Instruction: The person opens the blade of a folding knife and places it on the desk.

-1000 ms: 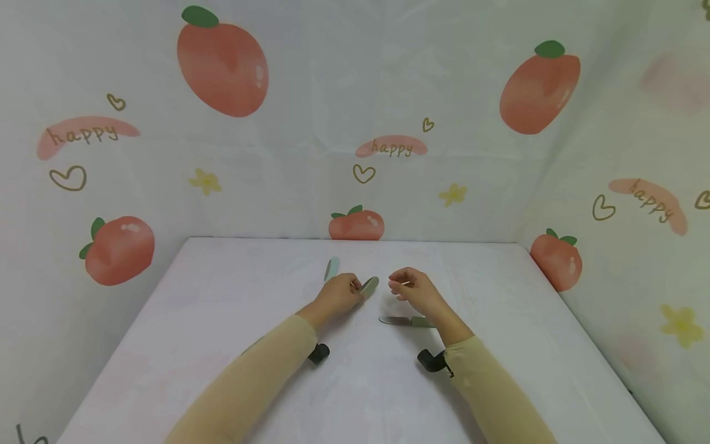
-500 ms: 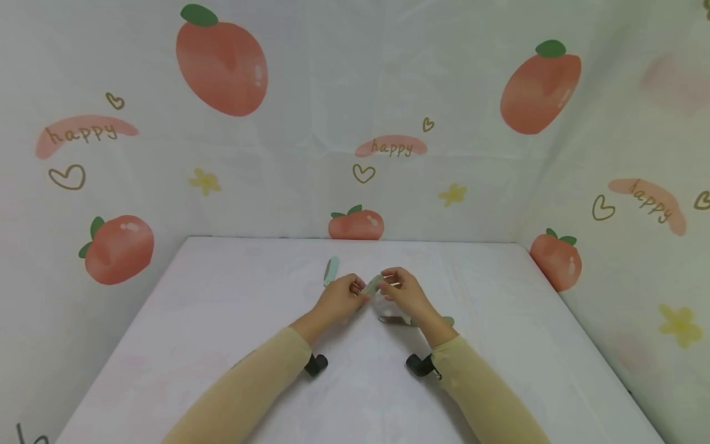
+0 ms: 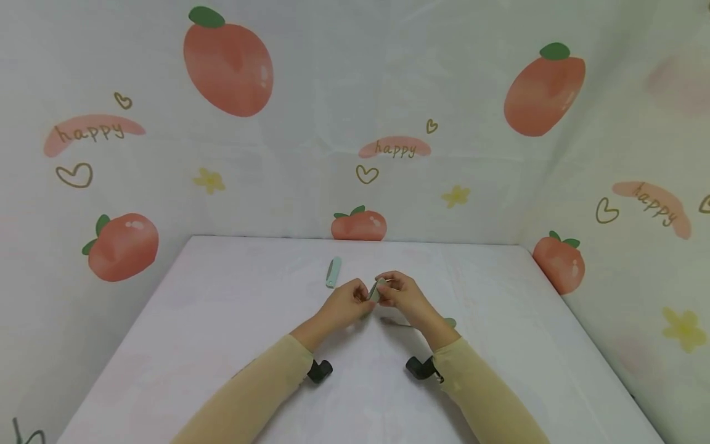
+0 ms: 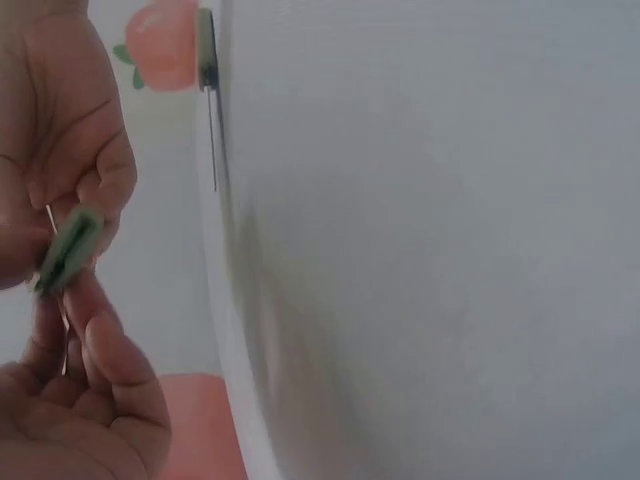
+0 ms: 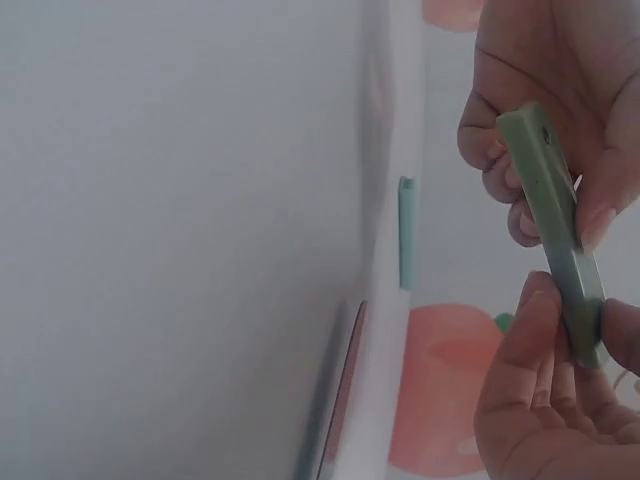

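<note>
Green sheath point(image 3: 375, 290), pinched at centre frame between left hand point(image 3: 346, 302) and right hand point(image 3: 403, 292), wants a steady two-sided grip, clear of the knife point(image 3: 400, 322) on the desk point(image 3: 222, 320).

Your sleeves point(image 3: 261, 388): plain tan. Sheath point(image 3: 375, 291) between your fingers: dull sage green. Second sheath point(image 3: 333, 272) toward the tabletop's far edge: pale mint. Knife point(image 3: 413, 323) on the tabletop: silver blade, green handle. Tabletop point(image 3: 222, 308): plain white. Backdrop point(image 3: 310, 123): white, printed with red-orange fruit, green leaves, yellow flowers, brown hearts, pink "happy" patches.
</note>
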`<state>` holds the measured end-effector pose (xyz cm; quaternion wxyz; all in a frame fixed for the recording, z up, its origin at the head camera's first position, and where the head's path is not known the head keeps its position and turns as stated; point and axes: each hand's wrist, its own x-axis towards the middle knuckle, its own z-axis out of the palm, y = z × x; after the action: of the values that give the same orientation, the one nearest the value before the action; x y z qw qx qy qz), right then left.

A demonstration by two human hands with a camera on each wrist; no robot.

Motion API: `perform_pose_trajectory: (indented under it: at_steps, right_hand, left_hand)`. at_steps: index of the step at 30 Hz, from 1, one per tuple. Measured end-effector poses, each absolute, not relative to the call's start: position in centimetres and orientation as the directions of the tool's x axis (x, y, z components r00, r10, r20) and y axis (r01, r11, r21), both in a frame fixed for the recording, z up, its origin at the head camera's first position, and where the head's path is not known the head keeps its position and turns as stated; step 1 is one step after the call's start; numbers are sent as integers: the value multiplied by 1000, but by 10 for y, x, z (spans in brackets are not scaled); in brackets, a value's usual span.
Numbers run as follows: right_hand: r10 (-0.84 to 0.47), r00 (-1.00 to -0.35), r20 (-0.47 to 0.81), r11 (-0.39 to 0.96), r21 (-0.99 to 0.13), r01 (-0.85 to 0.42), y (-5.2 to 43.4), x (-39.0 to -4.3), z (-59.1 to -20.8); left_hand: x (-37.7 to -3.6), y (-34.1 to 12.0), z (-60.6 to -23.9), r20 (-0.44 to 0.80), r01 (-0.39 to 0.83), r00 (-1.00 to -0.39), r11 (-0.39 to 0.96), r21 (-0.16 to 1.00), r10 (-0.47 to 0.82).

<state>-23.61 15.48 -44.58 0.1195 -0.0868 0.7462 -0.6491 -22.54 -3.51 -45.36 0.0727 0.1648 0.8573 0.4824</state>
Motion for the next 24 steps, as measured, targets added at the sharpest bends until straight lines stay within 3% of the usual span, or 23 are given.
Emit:
perform_pose_trajectory:
  at_steps: [9, 24]
  right_hand:
    - [-389, -920, -53, 158, -987, -10, 159, -231, -441]
    - [-452, -890, -64, 214, -976, -39, 167, -227, -436]
  left_hand:
    - [-225, -39, -453, 3, 303, -870, 530, 792, 493]
    - [-216, -40, -449, 28, 299, -849, 436, 849, 528]
